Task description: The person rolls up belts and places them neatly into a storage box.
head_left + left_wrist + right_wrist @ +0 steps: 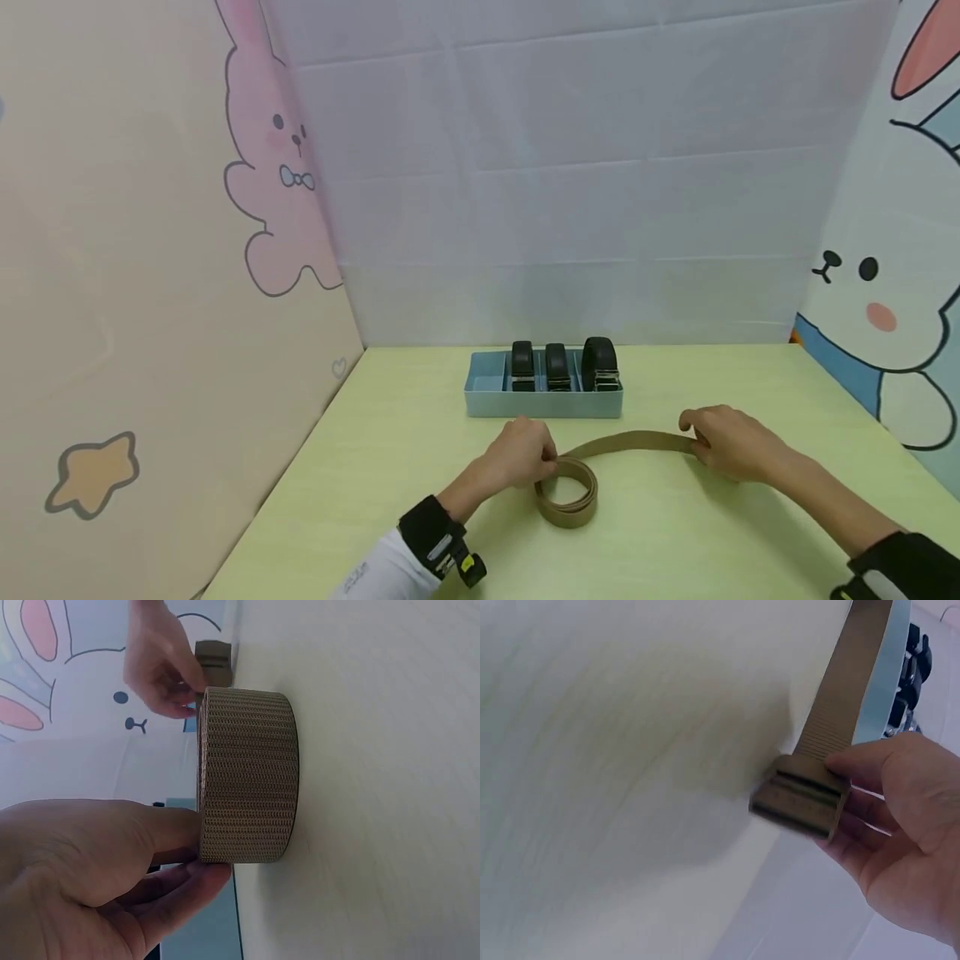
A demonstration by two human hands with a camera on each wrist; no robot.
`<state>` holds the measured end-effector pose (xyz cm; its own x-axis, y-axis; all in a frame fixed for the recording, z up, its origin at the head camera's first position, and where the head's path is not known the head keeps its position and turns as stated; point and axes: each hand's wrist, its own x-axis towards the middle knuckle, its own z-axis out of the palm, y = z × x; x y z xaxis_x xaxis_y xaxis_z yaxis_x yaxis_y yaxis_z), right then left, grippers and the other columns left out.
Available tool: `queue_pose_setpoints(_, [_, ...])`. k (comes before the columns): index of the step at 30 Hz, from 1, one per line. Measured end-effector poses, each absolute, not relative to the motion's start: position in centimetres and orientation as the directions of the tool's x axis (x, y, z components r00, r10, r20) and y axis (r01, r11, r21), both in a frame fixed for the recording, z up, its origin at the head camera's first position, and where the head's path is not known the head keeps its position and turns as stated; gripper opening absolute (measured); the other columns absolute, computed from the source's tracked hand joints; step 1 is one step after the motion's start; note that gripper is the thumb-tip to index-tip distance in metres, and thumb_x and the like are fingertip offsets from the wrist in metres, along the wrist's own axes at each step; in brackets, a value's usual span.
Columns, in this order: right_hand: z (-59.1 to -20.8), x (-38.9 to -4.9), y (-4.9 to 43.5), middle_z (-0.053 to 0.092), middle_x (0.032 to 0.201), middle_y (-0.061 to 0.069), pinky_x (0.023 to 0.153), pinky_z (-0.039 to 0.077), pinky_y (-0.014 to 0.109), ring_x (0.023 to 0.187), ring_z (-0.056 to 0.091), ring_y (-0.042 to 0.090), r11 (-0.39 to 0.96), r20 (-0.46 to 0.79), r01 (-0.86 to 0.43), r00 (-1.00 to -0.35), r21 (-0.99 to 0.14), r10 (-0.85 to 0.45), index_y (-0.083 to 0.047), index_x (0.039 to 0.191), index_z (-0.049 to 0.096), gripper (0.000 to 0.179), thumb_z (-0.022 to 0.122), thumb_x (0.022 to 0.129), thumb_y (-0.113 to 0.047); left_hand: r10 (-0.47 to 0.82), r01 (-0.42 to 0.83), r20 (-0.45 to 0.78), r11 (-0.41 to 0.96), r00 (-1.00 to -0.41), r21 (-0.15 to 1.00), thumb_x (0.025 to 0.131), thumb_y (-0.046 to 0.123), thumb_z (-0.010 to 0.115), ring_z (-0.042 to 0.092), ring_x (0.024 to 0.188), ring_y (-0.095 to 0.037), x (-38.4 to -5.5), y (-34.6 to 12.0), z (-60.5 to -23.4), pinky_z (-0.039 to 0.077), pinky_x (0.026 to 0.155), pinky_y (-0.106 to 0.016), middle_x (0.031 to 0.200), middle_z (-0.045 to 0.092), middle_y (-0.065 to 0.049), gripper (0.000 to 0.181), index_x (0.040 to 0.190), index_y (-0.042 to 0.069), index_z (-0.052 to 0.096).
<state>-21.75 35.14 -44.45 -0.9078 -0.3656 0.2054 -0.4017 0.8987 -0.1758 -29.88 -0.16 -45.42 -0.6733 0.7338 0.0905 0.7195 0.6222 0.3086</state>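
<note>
A tan woven belt (567,513) lies partly rolled on the table, the coil standing on its edge. My left hand (521,454) pinches the coil's left side between thumb and fingers; the left wrist view shows the ribbed webbing of the coil (249,776) close up. From the coil a loose length (633,441) stretches right to my right hand (723,443). There the thumb and fingers grip the belt's end beside a brown buckle (799,796), seen in the right wrist view.
Behind the hands stands a light blue divided box (543,405). Several black rolled belts (557,367) sit in its compartments, and the leftmost compartment (486,372) holds none. The pale yellow table (360,492) meets a white cloth backdrop (570,208) and printed side walls.
</note>
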Motion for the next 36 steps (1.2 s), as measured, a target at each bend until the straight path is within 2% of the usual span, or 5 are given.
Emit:
queue_pose_setpoints(6, [-43.6, -20.3, 33.7, 0.053, 0.074, -0.017, 0.060, 0.037, 0.021, 0.065, 0.036, -0.008, 0.773, 0.140, -0.555, -0.830, -0.309, -0.540, -0.018, 0.094, 0.070, 0.024, 0.074, 0.102, 0.004, 0.711, 0.695, 0.090, 0.640, -0.697, 0.326, 0.101, 0.011, 0.083, 0.049, 0.052, 0.003, -30.7, -0.3, -45.4, 0.041, 0.051, -0.012, 0.069, 0.076, 0.007, 0.019, 0.083, 0.012, 0.090])
queue_pose_setpoints(12, [-43.1, -19.4, 32.6, 0.074, 0.089, -0.013, 0.064, 0.053, 0.021, 0.077, 0.055, -0.011, 0.650, 0.100, -0.650, -0.733, -0.394, -0.673, -0.017, 0.099, 0.082, 0.035, 0.065, 0.102, 0.014, 0.705, 0.692, 0.102, 0.640, -0.702, 0.335, 0.099, 0.009, 0.084, 0.051, 0.053, 0.001, -31.1, -0.3, -45.5, 0.043, 0.052, -0.013, 0.070, 0.079, 0.005, 0.019, 0.082, 0.012, 0.091])
queue_pose_setpoints(20, [-43.3, -18.2, 30.7, 0.069, 0.108, -0.008, 0.077, 0.061, 0.025, 0.094, 0.061, 0.000, 0.657, 0.198, -0.737, -0.676, -0.161, -0.710, -0.032, 0.095, 0.084, 0.025, 0.094, 0.090, -0.009, 0.735, 0.732, 0.142, 0.598, -0.663, 0.325, 0.098, 0.010, 0.085, 0.052, 0.051, 0.001, -31.6, -0.5, -45.9, 0.046, 0.050, -0.017, 0.065, 0.074, 0.010, 0.021, 0.078, 0.014, 0.090])
queue_pose_setpoints(27, [-44.1, -17.7, 26.1, 0.071, 0.094, -0.014, 0.073, 0.055, 0.019, 0.085, 0.057, -0.006, 0.541, 0.287, -0.832, -0.551, -0.118, -0.784, -0.028, 0.095, 0.084, 0.019, 0.091, 0.094, -0.011, 0.693, 0.685, 0.106, 0.656, -0.713, 0.318, 0.097, 0.009, 0.085, 0.047, 0.049, 0.001, -30.8, -0.1, -45.1, 0.041, 0.050, -0.014, 0.062, 0.073, 0.006, 0.025, 0.073, 0.012, 0.088])
queue_pose_setpoints(36, [-46.2, -17.6, 18.8, 0.064, 0.084, -0.014, 0.068, 0.041, 0.006, 0.076, 0.050, -0.008, 0.476, 0.482, -0.875, -0.380, 0.091, -0.789, -0.025, 0.089, 0.080, 0.015, 0.095, 0.091, -0.020, 0.693, 0.703, 0.158, 0.648, -0.704, 0.291, 0.096, 0.005, 0.080, 0.015, 0.047, -0.001, -30.3, 0.5, -45.3, 0.017, 0.048, -0.015, 0.051, 0.021, 0.012, 0.064, 0.046, 0.021, 0.043])
